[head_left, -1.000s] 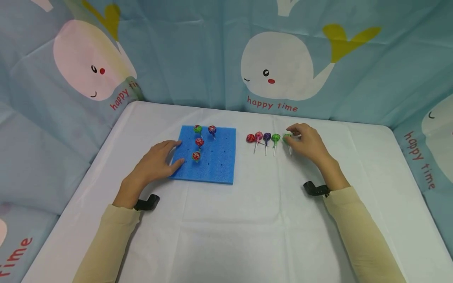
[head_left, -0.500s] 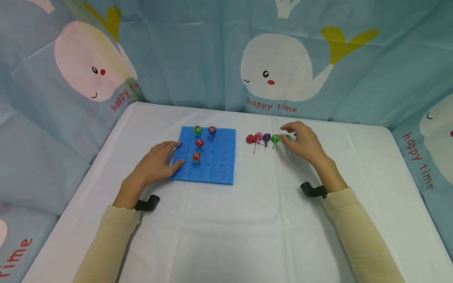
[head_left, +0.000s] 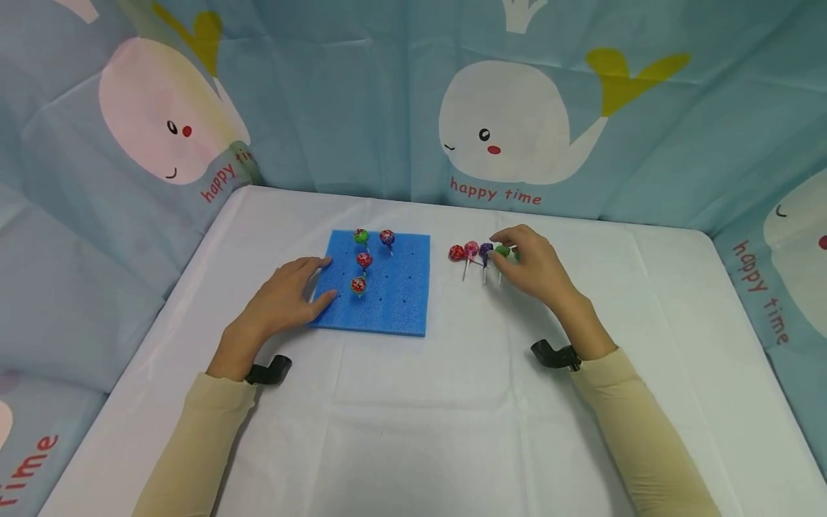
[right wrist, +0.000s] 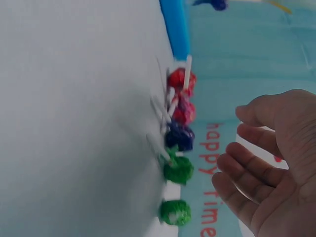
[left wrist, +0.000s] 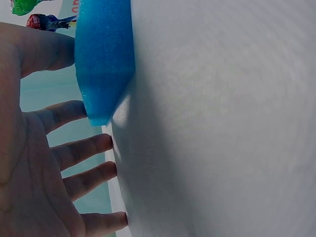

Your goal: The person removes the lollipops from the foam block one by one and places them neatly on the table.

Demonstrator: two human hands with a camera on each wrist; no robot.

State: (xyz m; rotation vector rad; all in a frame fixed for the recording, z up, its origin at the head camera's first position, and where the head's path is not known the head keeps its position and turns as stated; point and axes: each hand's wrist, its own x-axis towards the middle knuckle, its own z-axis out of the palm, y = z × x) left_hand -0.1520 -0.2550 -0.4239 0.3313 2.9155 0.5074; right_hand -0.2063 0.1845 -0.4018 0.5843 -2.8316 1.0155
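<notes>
My left hand (head_left: 281, 298) rests at the left edge of a blue foam board (head_left: 400, 316), thumb and fingertip touching it; the left wrist view shows its fingers spread. Several lollipops stand upright in the board, among them a red one (head_left: 365, 260) and a blue-red one (head_left: 387, 237). My right hand (head_left: 535, 266) hovers over a row of lollipops lying on the table, with nothing in its loosely bent fingers. From the left come a red lollipop (head_left: 456, 252), a pink one (head_left: 470, 250) and a purple one (head_left: 486, 249). Two green lollipops (right wrist: 178, 169) follow, partly hidden by the hand in the head view.
A white cloth covers the table (head_left: 420, 424). Small holes dot the foam board. Behind the table hangs a blue curtain (head_left: 362, 108) with whale prints. Each wrist wears a black camera mount (head_left: 554, 354).
My right hand has moved left along the row, from the rightmost green lollipop toward the purple one, taking nothing. The left hand and the board have stayed in place.
</notes>
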